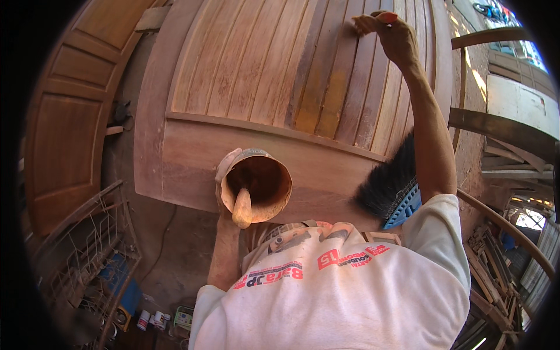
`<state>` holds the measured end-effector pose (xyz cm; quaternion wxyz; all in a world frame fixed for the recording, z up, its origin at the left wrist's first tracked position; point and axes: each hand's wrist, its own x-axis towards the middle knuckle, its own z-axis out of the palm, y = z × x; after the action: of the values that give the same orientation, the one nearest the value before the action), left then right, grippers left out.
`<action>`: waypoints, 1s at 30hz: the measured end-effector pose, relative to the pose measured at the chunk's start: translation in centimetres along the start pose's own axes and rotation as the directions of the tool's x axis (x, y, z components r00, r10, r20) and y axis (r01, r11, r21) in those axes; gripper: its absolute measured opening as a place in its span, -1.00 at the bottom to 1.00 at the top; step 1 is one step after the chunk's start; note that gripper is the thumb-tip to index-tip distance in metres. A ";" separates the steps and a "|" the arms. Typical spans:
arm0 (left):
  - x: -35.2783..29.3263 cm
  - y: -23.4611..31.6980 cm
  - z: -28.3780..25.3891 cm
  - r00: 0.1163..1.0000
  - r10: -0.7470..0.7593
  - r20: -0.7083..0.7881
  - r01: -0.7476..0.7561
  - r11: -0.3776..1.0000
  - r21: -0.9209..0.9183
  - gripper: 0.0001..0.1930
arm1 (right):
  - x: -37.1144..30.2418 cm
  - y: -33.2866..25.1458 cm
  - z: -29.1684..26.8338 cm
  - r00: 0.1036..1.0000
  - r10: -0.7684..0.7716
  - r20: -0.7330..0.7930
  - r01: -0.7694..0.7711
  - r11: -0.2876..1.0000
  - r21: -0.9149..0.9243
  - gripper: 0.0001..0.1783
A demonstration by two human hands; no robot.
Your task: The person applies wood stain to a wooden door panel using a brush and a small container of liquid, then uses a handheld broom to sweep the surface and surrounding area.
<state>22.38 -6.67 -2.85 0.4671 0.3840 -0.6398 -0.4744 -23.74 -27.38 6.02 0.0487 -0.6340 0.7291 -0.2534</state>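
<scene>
My left hand (227, 166) is wrapped round the side of a round can (284, 181), held in front of my chest over the near edge of a wooden panel (233, 140). A wooden handle (242, 210) sticks out of the can; its other end is lost in the dark inside. At the panel's far right part, my right hand (399, 38) is closed on a small tan wad (366, 24) with a ragged edge, held at the grooved boards. Something orange shows at the fingers. Several middle boards are darker, with an orange-yellow patch (329, 99).
A black-bristled brush head with a blue base (402, 207) sits by the panel's near right edge. A brown panelled door (73, 105) stands at left, above a wire rack (87, 245). Curved wooden bars (501, 119) and stacked wood scraps (490, 274) line the right side.
</scene>
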 end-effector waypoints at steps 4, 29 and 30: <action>0.0 1.2 -0.2 0.997 -0.080 -0.011 0.080 0.996 0.026 -0.35 | -2.1 -5.3 -1.8 0.991 -0.063 0.119 0.051 0.993 0.103 -0.54; -0.3 0.3 -0.1 0.995 -0.088 -0.040 0.090 0.994 0.063 -0.32 | -8.0 -8.8 -0.5 0.764 -0.286 0.578 -0.009 0.891 0.453 -0.73; -0.1 0.4 0.0 0.995 -0.090 -0.039 0.093 0.994 0.060 -0.33 | -6.4 -7.1 0.6 0.821 -0.244 0.516 0.034 0.924 0.382 -0.68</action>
<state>22.41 -6.46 -2.48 0.4442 0.4356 -0.6274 -0.4683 -15.96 -21.99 6.97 0.3528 -0.7126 0.5762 -0.1892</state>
